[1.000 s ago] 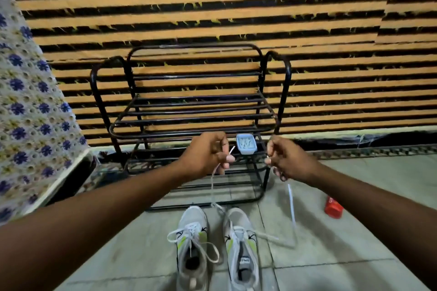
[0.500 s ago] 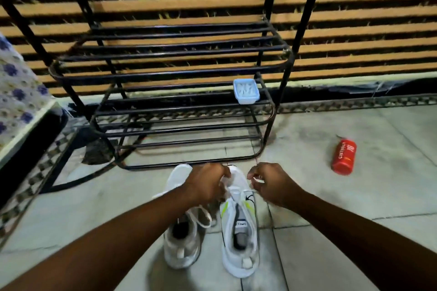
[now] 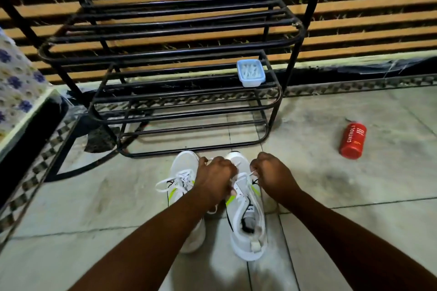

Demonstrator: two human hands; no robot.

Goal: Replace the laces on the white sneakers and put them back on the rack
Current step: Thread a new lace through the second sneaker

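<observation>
The left hand (image 3: 216, 181) and right hand (image 3: 272, 176) each pinch a lace (image 3: 250, 174) end over the right sneaker (image 3: 246, 220) on the floor by the rack (image 3: 179, 73), so lacing is underway, and next comes threading the holes.

Left forearm (image 3: 151, 241): we extend it bare from the lower left, angled up toward centre. Left hand (image 3: 216, 179): we hold it knuckles up, fingers curled under into a closed pinch. Right forearm (image 3: 343, 236): we extend it bare from the lower right, angled inward. Right hand (image 3: 274, 176): we hold it knuckles up, fingers curled shut, near the left hand but apart. Both wrists: straight, level with each other.
</observation>
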